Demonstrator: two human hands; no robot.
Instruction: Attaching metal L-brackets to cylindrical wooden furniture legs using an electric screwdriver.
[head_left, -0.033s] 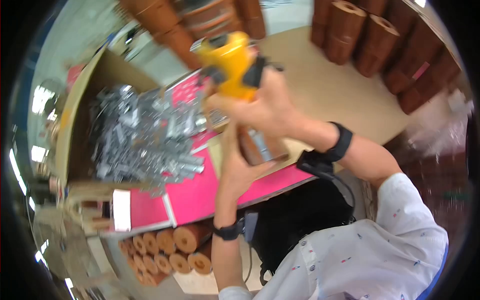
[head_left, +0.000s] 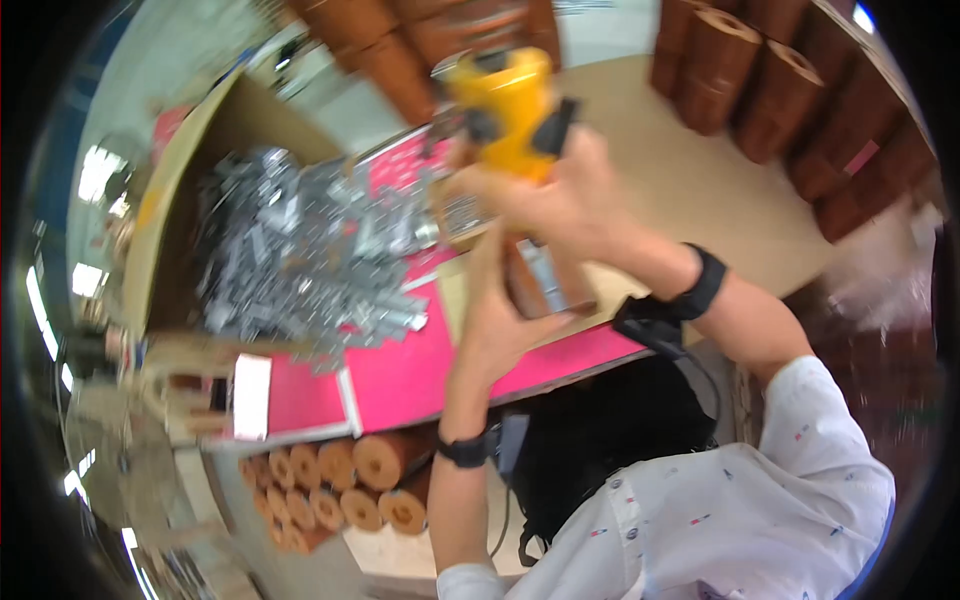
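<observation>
In the head view, my right hand point(head_left: 570, 195) is wrapped round a yellow and black power tool point(head_left: 515, 105), blurred by motion. The tool's body is raised above the table, and its working end is hard to make out. Below it, my left hand point(head_left: 495, 310) grips a reddish-brown piece point(head_left: 578, 290) from its near left side, the thumb along the near edge. A grey metal strip point(head_left: 540, 270) lies along the top of this piece. Part of the brown piece is hidden under my right hand and wrist.
A cardboard box point(head_left: 165, 220) lying open on the left spills grey metal pieces point(head_left: 290, 250) onto the pink tabletop point(head_left: 400, 385). A small tray of little parts point(head_left: 462, 218) sits behind my left hand. Brown hollow cylinders point(head_left: 715, 75) stand at the back right; more lie stacked point(head_left: 380, 462) below the table.
The whole view has shifted a little, so the scene sits further right and slightly higher. Both hands keep hold of the same things.
</observation>
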